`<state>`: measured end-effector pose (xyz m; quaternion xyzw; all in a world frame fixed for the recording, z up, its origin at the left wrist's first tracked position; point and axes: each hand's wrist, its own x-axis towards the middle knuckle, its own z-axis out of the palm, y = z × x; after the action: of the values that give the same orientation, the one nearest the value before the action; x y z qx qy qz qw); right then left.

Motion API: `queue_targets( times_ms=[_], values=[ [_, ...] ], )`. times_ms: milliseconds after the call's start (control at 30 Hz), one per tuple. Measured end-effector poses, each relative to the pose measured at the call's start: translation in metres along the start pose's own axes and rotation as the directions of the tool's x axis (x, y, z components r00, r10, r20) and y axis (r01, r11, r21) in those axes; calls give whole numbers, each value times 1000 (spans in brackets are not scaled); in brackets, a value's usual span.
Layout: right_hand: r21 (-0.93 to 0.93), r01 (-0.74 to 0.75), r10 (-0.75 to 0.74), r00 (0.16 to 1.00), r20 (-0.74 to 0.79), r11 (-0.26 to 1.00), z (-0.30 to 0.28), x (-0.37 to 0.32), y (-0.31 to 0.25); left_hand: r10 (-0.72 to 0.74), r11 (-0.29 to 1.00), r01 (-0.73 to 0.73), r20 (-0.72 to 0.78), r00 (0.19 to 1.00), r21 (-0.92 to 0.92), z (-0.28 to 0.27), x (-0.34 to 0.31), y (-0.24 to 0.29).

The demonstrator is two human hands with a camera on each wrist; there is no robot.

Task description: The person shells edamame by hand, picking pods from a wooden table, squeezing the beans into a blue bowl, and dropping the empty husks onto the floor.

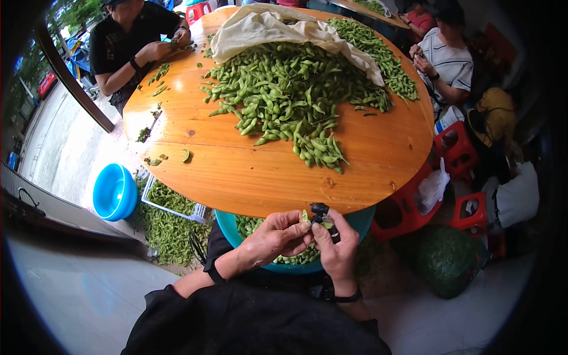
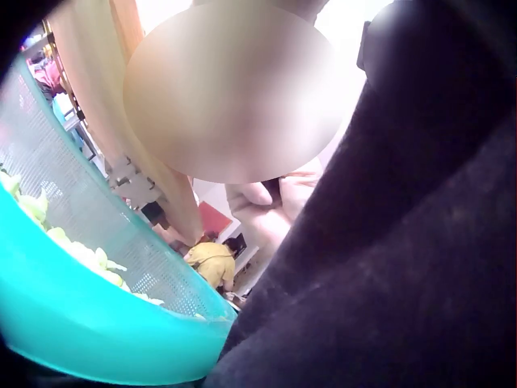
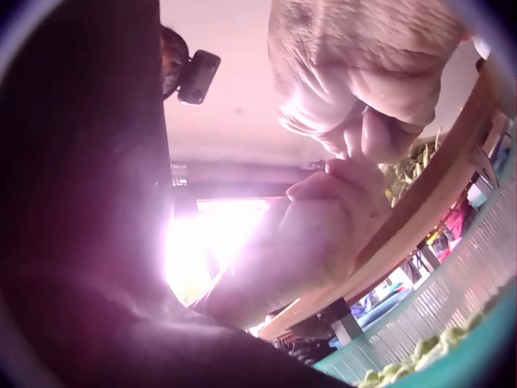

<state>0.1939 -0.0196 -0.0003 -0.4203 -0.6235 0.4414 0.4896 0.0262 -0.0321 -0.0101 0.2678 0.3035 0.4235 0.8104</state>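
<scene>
Over a turquoise basin (image 1: 223,228), at the table's near edge, both hands meet. My left hand (image 1: 278,238) pinches a small green soybean pod (image 1: 305,216) between thumb and fingers. Right beside it, my right hand (image 1: 338,247) has its thumb bent against its fingers, with a bit of green pod (image 1: 327,225) at the tips. Black wrapping (image 1: 319,209) covers some of its fingers. Shelled green beans (image 1: 284,259) lie in the basin below. In the right wrist view the right hand (image 3: 363,73) hides the pod from sight.
A heap of soybean pods (image 1: 278,89) covers much of the wooden table (image 1: 378,160), partly under a pale cloth (image 1: 260,29). More pods (image 1: 171,231) lie on the floor at left, near a blue basin (image 1: 114,192). Red stools (image 1: 455,148) stand at right. Two people sit across.
</scene>
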Motion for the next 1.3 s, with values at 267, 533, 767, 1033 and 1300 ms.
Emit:
queue_targets(
  times_ms=[267,533,767,1033,1300],
  values=[
    [340,-69,175,940,-292,938,-64,9,8,251,329,-400,329,910,855,3,-7,10],
    [-803,-313,-276,824,-495,507,-196,-10,61,349,-155,-321,355,867,934,-25,8,92],
    [-752,-405,-169,814,-556,521,-188,-22,77,544,-410,105,150,825,906,-81,66,135],
    [-669,-182,-150,902,-406,720,-145,-13,33,605,-456,34,281,745,889,-58,43,123],
    [-354,63,-50,998,46,933,-46,24,-10,588,-288,-95,255,767,953,-38,28,103]
  ],
)
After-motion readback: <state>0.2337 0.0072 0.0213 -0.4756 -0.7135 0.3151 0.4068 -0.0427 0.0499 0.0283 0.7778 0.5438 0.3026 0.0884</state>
